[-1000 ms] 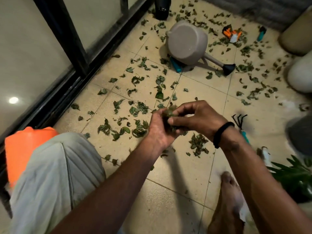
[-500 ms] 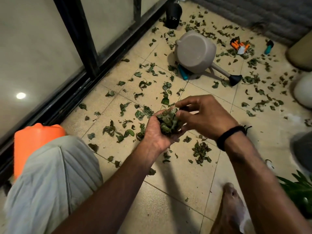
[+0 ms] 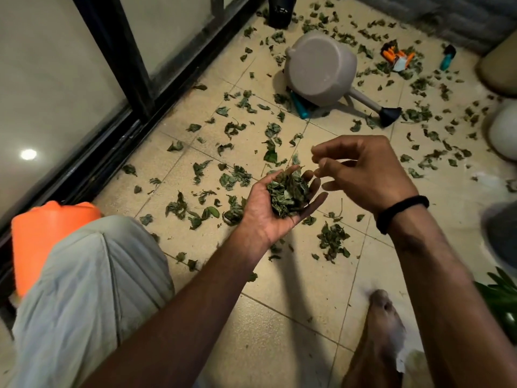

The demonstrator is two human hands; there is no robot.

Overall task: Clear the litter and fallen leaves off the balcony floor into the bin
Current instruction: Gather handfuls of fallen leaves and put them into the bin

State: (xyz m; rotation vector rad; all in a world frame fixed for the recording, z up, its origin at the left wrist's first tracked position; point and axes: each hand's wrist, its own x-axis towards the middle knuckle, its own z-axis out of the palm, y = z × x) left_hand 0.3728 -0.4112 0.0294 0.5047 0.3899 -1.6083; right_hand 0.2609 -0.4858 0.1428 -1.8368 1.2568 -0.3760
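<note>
Leaves point(image 3: 288, 194) in left hand point(image 3: 261, 219) now clear of right hand point(image 3: 369, 175).

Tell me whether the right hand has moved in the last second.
Yes. The right hand has come off the leaves cupped in the left hand and shifted right, nearer the watering can spout.

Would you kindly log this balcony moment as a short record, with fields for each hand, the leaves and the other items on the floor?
left hand: palm up, cupping a heap of leaves
right hand: beside it, fingers loosely curled, holding nothing; black wristband
floor: tiled, many loose leaves scattered
watering can: tipped on its side, base toward the camera
orange container: behind the left knee, partly hidden
task: handful gathered, not yet binned
</note>
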